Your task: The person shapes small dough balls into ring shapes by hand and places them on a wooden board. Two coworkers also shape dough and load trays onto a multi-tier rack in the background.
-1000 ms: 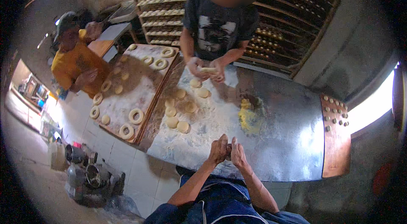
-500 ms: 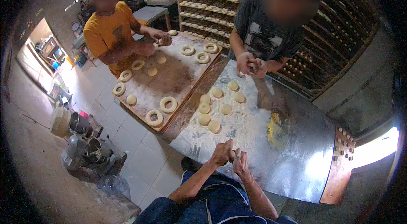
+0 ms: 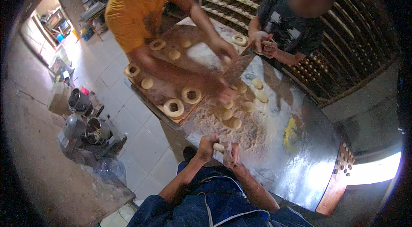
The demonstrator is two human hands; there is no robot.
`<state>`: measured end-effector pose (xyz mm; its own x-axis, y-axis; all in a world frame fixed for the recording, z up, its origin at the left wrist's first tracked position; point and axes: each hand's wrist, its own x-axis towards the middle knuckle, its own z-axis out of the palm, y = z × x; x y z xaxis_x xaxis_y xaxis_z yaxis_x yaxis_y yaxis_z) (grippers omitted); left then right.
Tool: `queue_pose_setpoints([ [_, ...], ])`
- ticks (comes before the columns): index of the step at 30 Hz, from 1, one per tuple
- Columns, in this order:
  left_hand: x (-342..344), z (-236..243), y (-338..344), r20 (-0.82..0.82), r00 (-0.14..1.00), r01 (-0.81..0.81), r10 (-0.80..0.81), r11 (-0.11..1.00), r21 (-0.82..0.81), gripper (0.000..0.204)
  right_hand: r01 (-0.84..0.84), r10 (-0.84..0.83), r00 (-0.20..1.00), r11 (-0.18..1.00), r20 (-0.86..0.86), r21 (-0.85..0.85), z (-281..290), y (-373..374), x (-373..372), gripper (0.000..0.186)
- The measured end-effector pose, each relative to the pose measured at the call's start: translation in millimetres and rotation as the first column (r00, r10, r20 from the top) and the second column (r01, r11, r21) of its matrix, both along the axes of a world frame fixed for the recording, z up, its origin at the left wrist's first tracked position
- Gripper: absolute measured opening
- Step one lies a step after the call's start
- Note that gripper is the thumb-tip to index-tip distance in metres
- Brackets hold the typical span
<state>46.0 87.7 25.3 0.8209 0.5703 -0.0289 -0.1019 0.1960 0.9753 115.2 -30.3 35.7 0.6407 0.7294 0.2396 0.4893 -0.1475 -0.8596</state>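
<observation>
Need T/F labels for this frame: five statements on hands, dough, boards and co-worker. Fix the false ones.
1. A pale dough piece spans from the left hand to the right hand. True.
2. On the metal-topped table, the yellow smear is right of the dough rounds. True.
3. The dough rings are stacked in one pile. False: they lie separately on the left wooden board.
4. The co-worker in orange has both arms down by their sides. False: both arms extend over that board.
5. Small round pieces sit on the right-end wooden board. True.
</observation>
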Motion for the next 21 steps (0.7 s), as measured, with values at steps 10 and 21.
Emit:
queue_pose_setpoints([
  [10,-56,-28,82,0.086,0.976,-0.203,0.199,0.706,0.679,0.038,-0.289,0.241,0.955,0.887,-0.171,-0.360,1,88,-33,0.025],
  [21,-79,9,201,-0.082,0.913,-0.400,0.400,0.834,-0.380,0.035,-0.438,0.458,0.824,0.888,-0.333,0.139,63,209,-16,0.038],
])
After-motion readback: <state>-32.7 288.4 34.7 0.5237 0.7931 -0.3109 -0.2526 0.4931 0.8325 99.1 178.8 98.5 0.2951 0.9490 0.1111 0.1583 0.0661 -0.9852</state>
